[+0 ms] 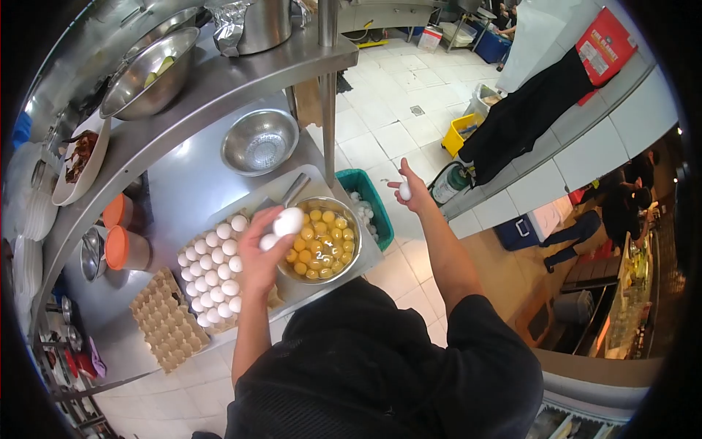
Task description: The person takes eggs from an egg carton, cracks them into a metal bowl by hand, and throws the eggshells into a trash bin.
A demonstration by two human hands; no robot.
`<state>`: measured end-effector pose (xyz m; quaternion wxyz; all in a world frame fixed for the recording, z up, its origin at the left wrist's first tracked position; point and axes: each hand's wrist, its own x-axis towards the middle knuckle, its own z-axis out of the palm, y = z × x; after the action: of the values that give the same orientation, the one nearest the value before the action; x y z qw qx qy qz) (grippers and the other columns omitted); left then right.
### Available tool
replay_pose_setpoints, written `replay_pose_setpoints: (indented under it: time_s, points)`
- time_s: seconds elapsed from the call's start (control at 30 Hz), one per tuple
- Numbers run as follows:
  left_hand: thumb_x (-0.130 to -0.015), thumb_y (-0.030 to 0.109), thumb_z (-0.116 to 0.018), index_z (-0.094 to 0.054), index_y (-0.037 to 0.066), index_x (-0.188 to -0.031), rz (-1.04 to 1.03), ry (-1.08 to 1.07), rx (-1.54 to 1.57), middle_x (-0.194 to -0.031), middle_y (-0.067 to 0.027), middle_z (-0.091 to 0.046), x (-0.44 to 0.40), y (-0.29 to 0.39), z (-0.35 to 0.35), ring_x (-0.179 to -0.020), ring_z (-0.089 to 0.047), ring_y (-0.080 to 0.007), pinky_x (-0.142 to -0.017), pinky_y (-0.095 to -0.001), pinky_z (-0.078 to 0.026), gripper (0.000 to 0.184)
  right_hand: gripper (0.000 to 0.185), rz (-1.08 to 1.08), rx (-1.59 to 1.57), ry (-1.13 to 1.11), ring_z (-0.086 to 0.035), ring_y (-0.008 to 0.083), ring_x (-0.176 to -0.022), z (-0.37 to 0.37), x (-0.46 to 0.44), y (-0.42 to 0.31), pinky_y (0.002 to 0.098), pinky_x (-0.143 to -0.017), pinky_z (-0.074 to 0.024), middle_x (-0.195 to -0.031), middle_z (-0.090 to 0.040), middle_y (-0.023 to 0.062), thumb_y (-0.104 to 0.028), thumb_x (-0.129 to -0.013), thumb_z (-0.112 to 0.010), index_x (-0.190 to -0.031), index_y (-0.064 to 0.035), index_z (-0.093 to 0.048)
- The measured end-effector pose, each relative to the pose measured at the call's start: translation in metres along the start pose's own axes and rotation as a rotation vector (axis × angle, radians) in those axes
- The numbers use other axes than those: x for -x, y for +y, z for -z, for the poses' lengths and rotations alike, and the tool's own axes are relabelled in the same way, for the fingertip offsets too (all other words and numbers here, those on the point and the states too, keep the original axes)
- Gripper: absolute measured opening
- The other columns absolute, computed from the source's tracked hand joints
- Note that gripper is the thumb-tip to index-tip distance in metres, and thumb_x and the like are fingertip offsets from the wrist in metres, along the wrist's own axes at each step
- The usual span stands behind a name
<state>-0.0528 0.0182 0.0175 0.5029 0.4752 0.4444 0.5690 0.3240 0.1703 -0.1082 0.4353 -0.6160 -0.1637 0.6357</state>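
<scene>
With my left grip [261,252] I am holding two white eggs, one egg [288,221] at the fingertips and the other [269,241] tucked closer to the palm, probably so that both are sitting ready at the left rim of the steel bowl of yolks [357,252]. This bowl is resting on the cutting board [256,194] at the right of the bench [186,175], just beside the rows of white eggs [213,278] in their flat, which seems to be making for a short reach. The bare egg flat [170,322] is lying farther left, out of the way, and a metal-bladed tool [295,189] is lying beyond the bowl. With my right grip [417,192] I am lightly grasping a white egg or shell [404,190]; I cannot tell whether it is whole. The teal bin [386,216] holding shells is standing low beside the bench, likely placed for catching them. My left forearm is rising from the near side, the wrist bending toward the bowl, while my right arm is stretching far and right, past the bin, some fingers extending loosely.
</scene>
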Motion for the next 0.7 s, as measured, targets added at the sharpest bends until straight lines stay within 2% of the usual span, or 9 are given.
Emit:
replay_pose_setpoints:
  time_s: [0.07,0.2,0.23,0.33,0.37,0.4,0.47,0.57,0.7]
  points:
    - [-0.079,-0.005,-0.075,-0.067,0.002,-0.126,-0.008,-0.057,-0.039,-0.129,-0.0062,-0.058,-0.009,0.007,-0.024,-0.105,-0.062,-0.0142,-0.074,-0.0232,-0.057,0.048,0.087,0.038,0.166,-0.001,-0.054,0.0142,-0.052,-0.001,0.003,-0.002,0.0269,-0.048,-0.0467,-0.1,-0.068,0.0159,-0.068,-0.087,-0.065,-0.145,-0.0078,-0.041]
    - [-0.078,-0.004,-0.078,-0.068,0.003,-0.124,0.003,-0.168,-0.018,-0.126,-0.0055,-0.06,-0.022,0.0,-0.054,-0.107,-0.062,-0.0148,-0.083,-0.0264,-0.056,0.047,0.079,0.088,0.248,0.001,-0.055,0.0136,-0.053,0.007,0.002,-0.007,0.027,-0.047,-0.047,-0.096,-0.066,0.012,-0.043,-0.086,-0.079,-0.144,-0.0074,-0.039]
    - [-0.078,-0.002,-0.079,-0.069,0.003,-0.123,-0.046,-0.186,-0.076,-0.128,-0.007,-0.061,-0.026,-0.003,-0.062,-0.107,-0.064,-0.0149,-0.089,-0.0277,-0.053,0.046,0.053,0.128,0.269,0.055,-0.057,0.0132,-0.055,0.008,0.003,-0.008,0.0271,-0.046,-0.0474,-0.089,-0.064,0.009,-0.024,-0.085,-0.081,-0.126,-0.0048,-0.054]
    - [-0.078,0.001,-0.08,-0.068,0.002,-0.123,-0.045,-0.251,-0.153,-0.126,-0.009,-0.065,-0.039,-0.005,-0.089,-0.103,-0.065,-0.0149,-0.091,-0.0284,-0.052,0.047,0.022,0.467,0.316,-0.047,-0.057,0.0131,-0.054,0.003,0.031,-0.02,0.0272,-0.044,-0.0475,-0.084,-0.063,0.007,-0.013,-0.087,-0.077,-0.1,-0.0033,-0.062]
    - [-0.078,0.001,-0.078,-0.068,0.002,-0.124,-0.109,-0.262,-0.185,-0.123,-0.0098,-0.067,-0.047,-0.012,-0.098,-0.099,-0.065,-0.0161,-0.089,-0.0289,-0.052,0.047,0.01,0.618,0.335,-0.09,-0.062,0.0139,-0.065,-0.005,0.061,-0.03,0.0301,-0.053,-0.0515,-0.084,-0.064,0.0059,-0.007,-0.087,-0.074,-0.091,-0.0013,-0.067]
    - [-0.078,0.001,-0.078,-0.068,0.002,-0.124,-0.119,-0.27,-0.183,-0.123,-0.0098,-0.067,-0.055,-0.014,-0.107,-0.099,-0.065,-0.0161,-0.089,-0.0289,-0.052,0.047,0.01,0.629,0.331,-0.084,-0.062,0.0139,-0.065,-0.011,0.088,-0.04,0.0301,-0.053,-0.0515,-0.084,-0.064,0.0059,-0.007,-0.087,-0.074,-0.091,-0.0013,-0.067]
    - [-0.078,0.002,-0.076,-0.067,0.002,-0.125,-0.168,-0.3,-0.346,-0.124,-0.0129,-0.067,-0.066,-0.016,-0.122,-0.097,-0.067,-0.0189,-0.086,-0.0296,-0.053,0.047,0.016,1.154,0.523,-0.281,-0.066,0.0174,-0.078,-0.019,0.135,-0.052,0.0322,-0.067,-0.0532,-0.087,-0.066,0.0068,-0.005,-0.086,-0.074,-0.101,-0.0023,-0.071]
    - [-0.078,0.003,-0.075,-0.065,0.001,-0.128,-0.195,-0.317,-0.374,-0.118,-0.0132,-0.069,-0.076,-0.026,-0.147,-0.093,-0.067,-0.0176,-0.082,-0.0296,-0.054,0.051,0.025,1.207,0.699,-0.344,-0.066,0.0216,-0.088,-0.028,0.173,-0.063,0.0334,-0.078,-0.0519,-0.09,-0.067,0.0086,-0.002,-0.082,-0.074,-0.108,-0.0061,-0.074]
    - [-0.078,0.003,-0.076,-0.063,0.0,-0.129,-0.179,-0.331,-0.449,-0.111,-0.0105,-0.072,-0.086,-0.029,-0.168,-0.09,-0.068,-0.0149,-0.079,-0.0295,-0.055,0.053,0.028,1.221,0.816,-0.204,-0.066,0.0252,-0.083,-0.016,0.167,-0.063,0.0334,-0.075,-0.0526,-0.091,-0.067,0.0091,-0.002,-0.079,-0.077,-0.106,-0.0082,-0.075]
